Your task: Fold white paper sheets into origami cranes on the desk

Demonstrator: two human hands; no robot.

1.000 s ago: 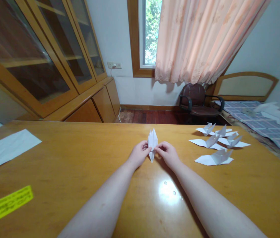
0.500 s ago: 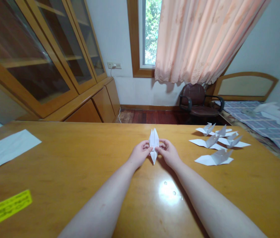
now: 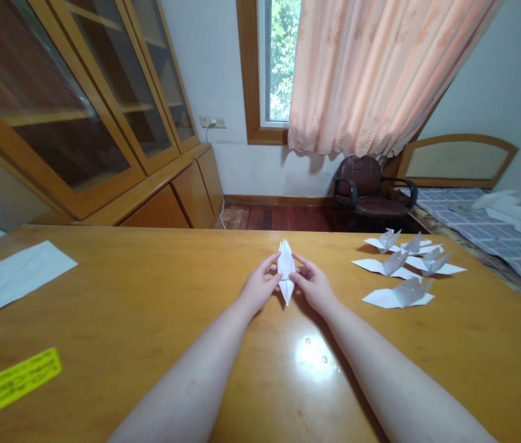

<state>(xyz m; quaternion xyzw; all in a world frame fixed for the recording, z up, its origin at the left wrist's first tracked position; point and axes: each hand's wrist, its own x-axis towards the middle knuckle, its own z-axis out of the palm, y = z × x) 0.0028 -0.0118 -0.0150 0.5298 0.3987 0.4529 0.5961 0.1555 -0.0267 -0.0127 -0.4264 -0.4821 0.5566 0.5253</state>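
Note:
A folded white paper (image 3: 286, 266), long and pointed at both ends, is between my hands over the middle of the table. My left hand (image 3: 260, 284) grips its left edge, thumb on the near face and fingers along the side. On the opposite edge, my right hand (image 3: 312, 282) holds it the same way, with the index finger reaching higher up the side. The paper's upper end splits into narrow points; its lower end tapers to one tip. To the right stand several folded white paper cranes (image 3: 401, 294) with spread wings.
A white sheet of paper (image 3: 11, 280) lies at the table's left, with a yellow printed strip (image 3: 11, 386) nearer me. Beyond the wooden table (image 3: 159, 295) are a glass-door cabinet (image 3: 103, 111), a brown armchair (image 3: 366, 184) and a bed (image 3: 486, 227).
The fingers of both hands have shifted up along the paper's sides, the index fingers now straighter. The paper's upper flaps sit closer together. The cranes have not moved.

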